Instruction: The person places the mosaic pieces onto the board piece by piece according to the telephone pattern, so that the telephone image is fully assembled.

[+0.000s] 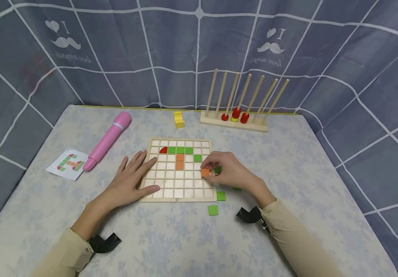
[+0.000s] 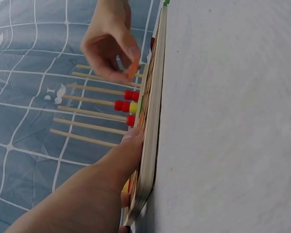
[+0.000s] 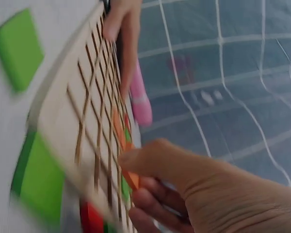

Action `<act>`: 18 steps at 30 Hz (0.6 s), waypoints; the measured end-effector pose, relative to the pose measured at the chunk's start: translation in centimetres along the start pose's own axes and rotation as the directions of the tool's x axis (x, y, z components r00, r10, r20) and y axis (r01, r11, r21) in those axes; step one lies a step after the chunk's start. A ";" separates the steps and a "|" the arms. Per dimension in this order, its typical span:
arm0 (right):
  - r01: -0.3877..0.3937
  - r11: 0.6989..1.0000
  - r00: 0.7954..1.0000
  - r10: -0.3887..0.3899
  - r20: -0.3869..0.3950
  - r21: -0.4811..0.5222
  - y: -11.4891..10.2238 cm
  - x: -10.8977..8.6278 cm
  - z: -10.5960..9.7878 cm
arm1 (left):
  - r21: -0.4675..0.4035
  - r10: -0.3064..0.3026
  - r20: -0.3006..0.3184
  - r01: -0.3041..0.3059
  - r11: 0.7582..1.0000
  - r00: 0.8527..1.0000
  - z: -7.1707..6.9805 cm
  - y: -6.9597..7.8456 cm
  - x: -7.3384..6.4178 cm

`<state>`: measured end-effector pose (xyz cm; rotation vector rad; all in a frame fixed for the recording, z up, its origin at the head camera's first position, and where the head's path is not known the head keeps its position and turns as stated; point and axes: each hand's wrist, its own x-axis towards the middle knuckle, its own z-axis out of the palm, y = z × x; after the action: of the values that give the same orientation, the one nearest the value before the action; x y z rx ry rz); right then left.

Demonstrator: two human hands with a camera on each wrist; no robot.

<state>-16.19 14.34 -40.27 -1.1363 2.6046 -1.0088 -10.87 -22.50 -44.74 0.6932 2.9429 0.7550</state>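
Observation:
A wooden grid board (image 1: 166,199) lies on the table, with a red quarter-round tile (image 1: 164,150), a row of green tiles (image 1: 180,150), another green tile (image 1: 197,158) and two orange tiles (image 1: 179,161) in its cells. My left hand (image 1: 129,181) rests spread on the board's left edge, thumb (image 2: 128,150) on the rim. Over the right side of the board, my right hand (image 1: 231,173) pinches an orange square tile (image 1: 204,172) between thumb and fingers. In the right wrist view this tile (image 3: 131,178) is tilted, close above the grid.
Loose green tiles (image 1: 213,210) lie off the board's right side, some partly under my right hand. A printed pattern card (image 1: 68,164) and a pink microphone-shaped object (image 1: 107,142) lie at left. Behind stand a yellow block (image 1: 178,119) and a peg rack with beads (image 1: 233,124).

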 end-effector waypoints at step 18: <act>0.017 0.999 0.998 -0.015 -0.064 0.029 -2.5 4.5 5.9 | 0.009 -0.005 -0.001 0.005 1.000 1.000 0.0 -0.3 0.0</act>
<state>-15.76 6.90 -42.58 -1.1381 2.6245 -1.1004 -10.98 -22.74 -44.88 0.6866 2.9501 0.7420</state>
